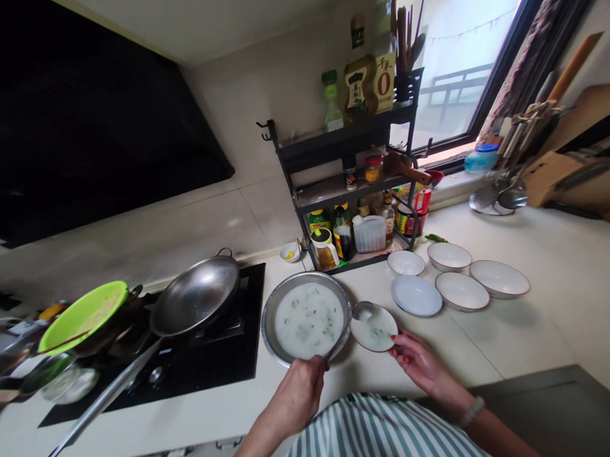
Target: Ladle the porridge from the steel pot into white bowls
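My left hand (306, 387) is closed round the handle of a metal ladle (363, 311), whose bowl hangs over the left part of a small white bowl (376, 332). Fingers of my right hand (414, 359) grip that small bowl by its right rim. Some whitish liquid with green bits lies in it. Just to the left stands a large metal basin (268, 323), filled with milky soup (308, 320) and floating green pieces. Several more white bowls (462, 290) and a pale plate (416, 295) stand on the counter to the right.
A wok (194, 295) rests on the black cooktop (244, 344), its long handle reaching toward the front edge. Beyond it is a green colander (82, 316). A black rack (342, 140) with bottles and jars stands behind the basin. Ladles and skimmers (498, 195) sit at the back right.
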Motion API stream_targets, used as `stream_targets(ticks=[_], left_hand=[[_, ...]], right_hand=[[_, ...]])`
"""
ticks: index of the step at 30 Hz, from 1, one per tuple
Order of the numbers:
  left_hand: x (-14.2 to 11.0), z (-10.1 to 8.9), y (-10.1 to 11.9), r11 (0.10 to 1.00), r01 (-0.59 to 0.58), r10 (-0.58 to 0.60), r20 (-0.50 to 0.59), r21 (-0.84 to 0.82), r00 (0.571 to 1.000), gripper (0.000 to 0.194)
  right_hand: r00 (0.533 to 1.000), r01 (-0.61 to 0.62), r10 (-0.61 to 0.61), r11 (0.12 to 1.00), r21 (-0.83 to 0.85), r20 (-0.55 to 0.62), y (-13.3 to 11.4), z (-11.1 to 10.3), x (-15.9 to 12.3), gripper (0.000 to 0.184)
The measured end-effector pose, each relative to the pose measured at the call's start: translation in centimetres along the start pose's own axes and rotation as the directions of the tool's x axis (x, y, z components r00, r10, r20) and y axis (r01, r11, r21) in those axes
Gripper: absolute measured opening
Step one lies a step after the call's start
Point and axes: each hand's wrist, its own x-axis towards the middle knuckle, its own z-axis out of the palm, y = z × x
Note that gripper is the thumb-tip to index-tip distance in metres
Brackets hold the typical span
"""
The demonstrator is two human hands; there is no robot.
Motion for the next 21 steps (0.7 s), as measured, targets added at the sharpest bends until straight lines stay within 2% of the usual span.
stream_targets(ticks=[3,5,7,9,13,17,21], left_hand=[[0.0,0.2,-0.4,0.999,-0.018,0.018,-0.007,-0.032,1.0,0.034],[0.3,0.5,-1.0,0.989,-0.017,0.015,-0.018,-0.146,1.0,0.037],[0.6,0.9,-1.7,0.948,0.034,-0.036,0.0,-0.318,0.999,0.044],[0.9,1.4,-2.3,0.853,0.128,-0.117,0.053,-0.506,0.992,0.053],[1.0,1.9,-2.8,0.562,0.298,-0.258,0.179,-0.772,0.949,0.062],[0.8,1.3,-2.8,0.308,0.356,-0.336,0.249,-0.882,0.908,0.057],[0.5,0.5,-3.7,0.181,0.337,-0.389,0.248,-0.924,0.887,0.053]], right_hand=[[1.0,-0.017,0.017,1.0,0.022,-0.013,-0.2,0.2,-0.2,0.03],[1.0,-0.016,0.016,1.0,0.021,-0.013,-0.2,0.2,-0.3,0.03],[1.0,-0.002,0.002,1.0,0.001,-0.002,-0.2,0.2,-0.2,0.029],[1.0,0.016,-0.016,1.0,-0.02,0.003,-0.2,0.1,-0.1,0.028],[1.0,0.029,-0.029,0.999,-0.026,0.01,-0.1,0.0,0.2,0.027],[0.998,0.047,-0.046,0.998,-0.044,0.037,-0.1,-0.1,0.4,0.025],[0.996,0.08,-0.077,0.995,-0.057,0.053,0.1,-0.4,0.8,0.023]])
